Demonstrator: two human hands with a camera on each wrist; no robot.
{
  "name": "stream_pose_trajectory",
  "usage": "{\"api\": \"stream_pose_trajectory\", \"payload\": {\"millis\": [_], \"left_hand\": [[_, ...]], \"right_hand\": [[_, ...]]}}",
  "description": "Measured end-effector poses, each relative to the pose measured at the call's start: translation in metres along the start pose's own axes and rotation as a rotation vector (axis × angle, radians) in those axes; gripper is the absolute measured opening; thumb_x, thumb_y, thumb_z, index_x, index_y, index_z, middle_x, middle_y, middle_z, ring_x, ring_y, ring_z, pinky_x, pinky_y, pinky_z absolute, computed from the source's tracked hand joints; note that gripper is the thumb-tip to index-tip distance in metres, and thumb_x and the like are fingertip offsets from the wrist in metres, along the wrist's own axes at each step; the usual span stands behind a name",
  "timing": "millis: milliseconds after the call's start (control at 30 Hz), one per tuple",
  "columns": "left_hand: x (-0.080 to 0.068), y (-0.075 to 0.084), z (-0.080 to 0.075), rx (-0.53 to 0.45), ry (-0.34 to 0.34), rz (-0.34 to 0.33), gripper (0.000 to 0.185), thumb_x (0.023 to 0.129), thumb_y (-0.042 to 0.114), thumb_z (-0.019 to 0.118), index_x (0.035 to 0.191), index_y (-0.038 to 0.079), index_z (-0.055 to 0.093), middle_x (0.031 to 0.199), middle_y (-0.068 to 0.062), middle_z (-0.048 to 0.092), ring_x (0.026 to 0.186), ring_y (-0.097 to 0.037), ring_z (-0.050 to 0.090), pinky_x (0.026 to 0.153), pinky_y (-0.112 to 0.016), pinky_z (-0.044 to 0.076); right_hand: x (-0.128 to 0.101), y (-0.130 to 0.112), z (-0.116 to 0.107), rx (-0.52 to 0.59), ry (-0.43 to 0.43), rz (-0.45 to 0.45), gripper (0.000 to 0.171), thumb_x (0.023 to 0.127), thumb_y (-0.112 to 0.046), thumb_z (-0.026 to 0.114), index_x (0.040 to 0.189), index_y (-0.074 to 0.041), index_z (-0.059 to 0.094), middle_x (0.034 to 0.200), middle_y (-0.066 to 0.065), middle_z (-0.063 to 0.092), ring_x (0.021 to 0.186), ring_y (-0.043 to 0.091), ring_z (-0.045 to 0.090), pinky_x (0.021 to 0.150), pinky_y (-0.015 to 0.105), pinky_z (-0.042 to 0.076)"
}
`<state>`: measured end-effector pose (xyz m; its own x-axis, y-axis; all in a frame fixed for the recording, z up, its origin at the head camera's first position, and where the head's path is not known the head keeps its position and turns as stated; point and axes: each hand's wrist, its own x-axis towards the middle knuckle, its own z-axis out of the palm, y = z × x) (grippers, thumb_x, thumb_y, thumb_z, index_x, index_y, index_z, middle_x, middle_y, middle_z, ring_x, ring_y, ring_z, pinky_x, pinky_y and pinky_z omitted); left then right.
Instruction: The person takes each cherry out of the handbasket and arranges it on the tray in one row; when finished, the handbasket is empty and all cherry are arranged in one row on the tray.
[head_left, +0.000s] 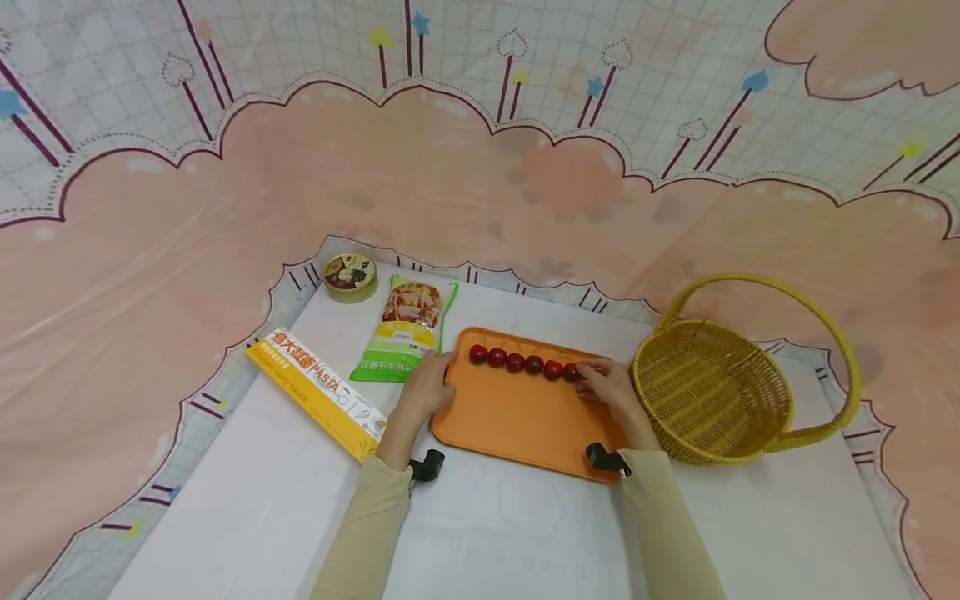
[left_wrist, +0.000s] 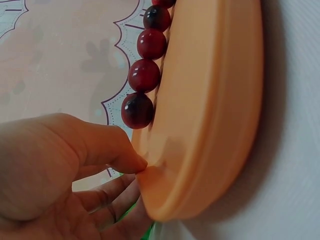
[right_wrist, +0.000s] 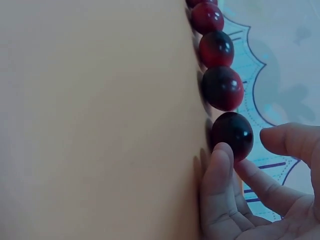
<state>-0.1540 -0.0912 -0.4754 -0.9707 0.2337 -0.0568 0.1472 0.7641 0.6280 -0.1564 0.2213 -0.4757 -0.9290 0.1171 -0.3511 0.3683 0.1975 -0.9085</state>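
Observation:
An orange tray (head_left: 510, 425) lies on the white table with a row of several dark red cherries (head_left: 515, 362) along its far side, stems pointing away. My left hand (head_left: 429, 385) holds the tray's left edge. In the left wrist view its thumb (left_wrist: 132, 159) presses on the rim while the other fingers lie outside it. At the right end of the row, my right hand (head_left: 609, 387) touches the last cherry (right_wrist: 233, 135). Fingertips (right_wrist: 222, 155) rest against that cherry in the right wrist view, and the thumb stands a little apart from it.
A yellow wicker basket (head_left: 780, 408) with a tall handle stands right of the tray. To the left lie a yellow-and-white pasta box (head_left: 318, 392) and a green-and-yellow food packet (head_left: 405, 329). A round gold tin (head_left: 350, 277) sits at the far left corner. Patterned cloth hangs behind.

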Motion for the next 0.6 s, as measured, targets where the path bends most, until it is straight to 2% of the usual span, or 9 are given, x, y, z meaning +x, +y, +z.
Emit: {"api": "stream_pose_trajectory", "payload": {"millis": [67,233,400,600], "left_hand": [[-0.0003,-0.0001,-0.0003,0.004,0.003,0.005,0.055,0.084,-0.003,0.063,0.138,-0.003,0.054,0.116,-0.021,0.054,0.093,-0.028,0.05,0.088,-0.043,0.045],[-0.0014,-0.0007,-0.0008,0.008,0.019,0.024,0.054,0.084,-0.002,0.062,0.137,-0.003,0.054,0.113,-0.022,0.055,0.091,-0.029,0.052,0.086,-0.044,0.046],[-0.0023,-0.0019,-0.0006,0.003,0.022,0.023,0.051,0.086,0.001,0.063,0.136,-0.003,0.055,0.112,-0.021,0.056,0.091,-0.029,0.052,0.087,-0.044,0.047],[-0.0012,-0.0021,0.0006,0.005,0.021,0.04,0.05,0.087,0.001,0.063,0.136,-0.004,0.055,0.113,-0.021,0.056,0.092,-0.029,0.052,0.087,-0.044,0.047]], "right_hand": [[-0.0003,0.0002,0.0006,0.014,0.001,-0.01,0.036,0.099,-0.012,0.055,0.125,0.012,0.053,0.101,0.015,0.064,0.066,0.008,0.063,0.064,0.022,0.055],[0.0011,0.0032,0.0001,-0.029,-0.01,-0.04,0.036,0.099,-0.012,0.056,0.126,0.011,0.054,0.107,0.018,0.062,0.068,0.009,0.063,0.065,0.022,0.055],[0.0025,0.0057,0.0002,-0.102,-0.035,-0.075,0.037,0.096,-0.011,0.061,0.126,0.01,0.055,0.102,0.016,0.063,0.07,0.011,0.062,0.067,0.024,0.055],[0.0003,0.0039,0.0008,-0.107,-0.029,-0.078,0.04,0.091,-0.007,0.068,0.125,0.01,0.055,0.1,0.016,0.059,0.07,0.012,0.062,0.067,0.026,0.056]]}}
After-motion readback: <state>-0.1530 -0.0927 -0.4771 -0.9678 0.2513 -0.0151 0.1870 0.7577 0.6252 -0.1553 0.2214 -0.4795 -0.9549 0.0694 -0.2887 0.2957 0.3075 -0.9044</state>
